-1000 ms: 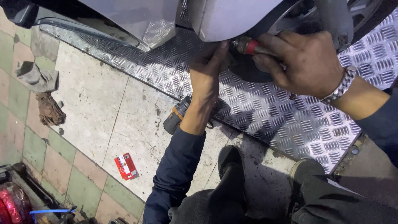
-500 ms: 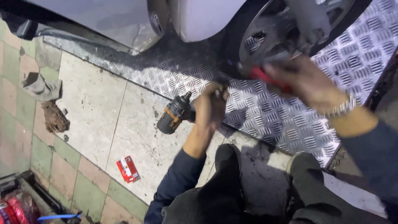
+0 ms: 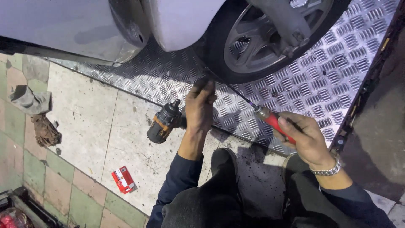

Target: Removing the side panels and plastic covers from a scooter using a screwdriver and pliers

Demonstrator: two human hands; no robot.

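Note:
My right hand (image 3: 304, 139) grips the red handle of a long screwdriver (image 3: 270, 119). Its thin shaft runs up and left toward the black tyre (image 3: 215, 59) of a white car. My left hand (image 3: 199, 105) rests on the metal tread plate (image 3: 320, 84), fingers curled around the shaft near its tip at the foot of the tyre. A dark cordless drill with an orange band (image 3: 163, 122) lies just left of my left wrist. The silver wheel (image 3: 261, 42) shows behind a grey arm of metal.
A small red and white box (image 3: 123, 179) lies on the pale floor tiles. Crumpled rags (image 3: 36, 114) sit at the left. My knees in dark trousers (image 3: 236, 198) fill the bottom. A dark pit edge (image 3: 371, 109) runs down the right side.
The view has tilted up to show the wheel. My right hand drew back and down with the screwdriver. My left hand shifted from beside the drill to the shaft's tip.

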